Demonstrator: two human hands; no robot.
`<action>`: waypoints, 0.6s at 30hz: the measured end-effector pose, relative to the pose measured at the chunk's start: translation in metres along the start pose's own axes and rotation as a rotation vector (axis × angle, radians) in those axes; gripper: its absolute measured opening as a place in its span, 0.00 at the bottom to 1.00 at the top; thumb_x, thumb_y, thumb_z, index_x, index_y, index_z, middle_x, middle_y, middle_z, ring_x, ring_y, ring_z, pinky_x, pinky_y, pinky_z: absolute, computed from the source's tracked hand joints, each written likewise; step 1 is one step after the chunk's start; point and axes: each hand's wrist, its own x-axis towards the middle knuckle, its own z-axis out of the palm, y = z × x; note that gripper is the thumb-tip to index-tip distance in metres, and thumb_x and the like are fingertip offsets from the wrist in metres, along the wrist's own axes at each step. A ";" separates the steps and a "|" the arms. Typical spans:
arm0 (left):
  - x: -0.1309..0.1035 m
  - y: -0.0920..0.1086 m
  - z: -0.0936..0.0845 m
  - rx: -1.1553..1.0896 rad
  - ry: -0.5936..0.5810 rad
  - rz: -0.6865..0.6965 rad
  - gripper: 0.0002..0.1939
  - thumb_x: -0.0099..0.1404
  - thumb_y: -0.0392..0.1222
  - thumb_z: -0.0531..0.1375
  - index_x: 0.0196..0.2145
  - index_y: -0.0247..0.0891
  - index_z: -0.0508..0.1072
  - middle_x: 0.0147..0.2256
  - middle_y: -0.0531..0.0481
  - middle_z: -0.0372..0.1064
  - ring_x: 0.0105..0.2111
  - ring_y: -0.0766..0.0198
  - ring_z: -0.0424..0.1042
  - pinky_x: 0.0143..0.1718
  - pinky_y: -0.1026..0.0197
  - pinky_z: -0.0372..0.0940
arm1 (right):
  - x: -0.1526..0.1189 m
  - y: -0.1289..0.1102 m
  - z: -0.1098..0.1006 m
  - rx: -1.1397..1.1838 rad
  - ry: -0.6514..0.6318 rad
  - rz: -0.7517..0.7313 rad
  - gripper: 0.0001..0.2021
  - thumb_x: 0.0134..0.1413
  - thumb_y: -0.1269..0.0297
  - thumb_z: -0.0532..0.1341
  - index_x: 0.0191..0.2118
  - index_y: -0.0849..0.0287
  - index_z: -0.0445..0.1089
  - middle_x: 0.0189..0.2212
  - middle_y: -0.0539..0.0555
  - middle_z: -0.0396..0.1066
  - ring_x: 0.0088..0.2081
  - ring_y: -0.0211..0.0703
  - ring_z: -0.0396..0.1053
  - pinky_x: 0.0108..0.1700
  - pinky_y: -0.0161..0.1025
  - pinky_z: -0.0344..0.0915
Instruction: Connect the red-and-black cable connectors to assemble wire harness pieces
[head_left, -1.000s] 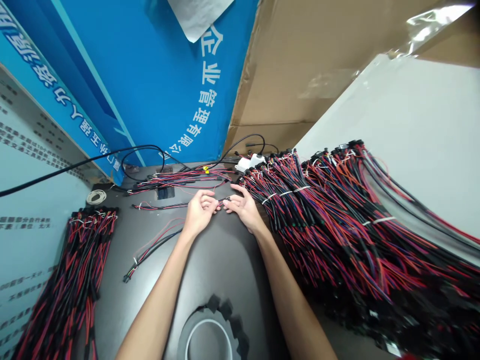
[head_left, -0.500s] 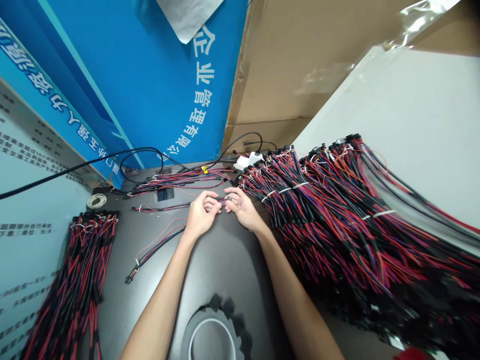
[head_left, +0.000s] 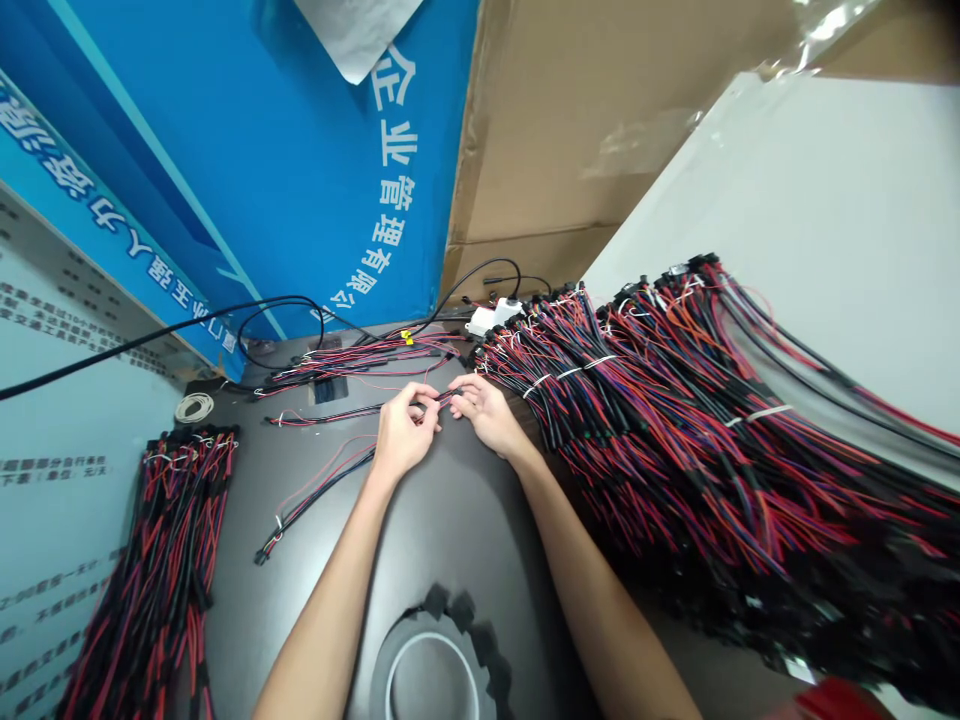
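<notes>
Pinching thin dark-and-red wires point(head_left: 448, 397) beyond centre of tabletop point(head_left: 450, 520), toward far edge. Curling left hand point(head_left: 409, 425) tight, thumb to fingers, on wires; bending right hand point(head_left: 484, 412) looser, fingertips closed on same wires. Can't tell if continuous with harness point(head_left: 337, 414) leading left from left hand. Also seeing: white-tied harness point(head_left: 327, 488) angled toward left edge; wire bundle point(head_left: 176, 550) along left edge; banded bundles point(head_left: 660, 400) along right edge; white cord coil point(head_left: 193, 407) near far-left corner; loose wires point(head_left: 352, 352) with yellow tag point(head_left: 406, 337) along far edge; white box point(head_left: 491, 316) just right; grey tape roll point(head_left: 427, 625) at near edge, black pieces point(head_left: 459, 608) round rim. Reading "企业管理有限" on blue board point(head_left: 300, 150) past far edge, "人力资源" on left strip point(head_left: 105, 213), "元/天" on pale left panel point(head_left: 60, 520). Can't make out finer print.
</notes>
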 end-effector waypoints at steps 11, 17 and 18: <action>0.005 -0.009 -0.005 0.057 -0.021 0.006 0.11 0.59 0.44 0.60 0.34 0.34 0.76 0.23 0.51 0.68 0.19 0.70 0.60 0.23 0.66 0.56 | -0.001 -0.003 0.001 0.003 0.035 -0.004 0.18 0.44 0.55 0.69 0.39 0.61 0.70 0.32 0.54 0.70 0.28 0.37 0.68 0.35 0.40 0.69; 0.008 -0.016 -0.005 0.060 -0.015 -0.002 0.12 0.55 0.44 0.60 0.32 0.32 0.78 0.23 0.50 0.69 0.21 0.70 0.59 0.26 0.65 0.55 | -0.002 -0.001 0.004 -0.028 0.059 -0.014 0.17 0.45 0.57 0.68 0.39 0.61 0.72 0.33 0.55 0.71 0.29 0.37 0.68 0.35 0.39 0.70; 0.008 -0.017 -0.005 0.059 -0.021 -0.015 0.13 0.55 0.45 0.60 0.32 0.32 0.78 0.24 0.49 0.69 0.21 0.70 0.59 0.26 0.65 0.55 | -0.002 -0.001 0.005 -0.035 0.056 -0.019 0.17 0.45 0.58 0.68 0.40 0.61 0.71 0.34 0.55 0.71 0.29 0.37 0.68 0.35 0.39 0.70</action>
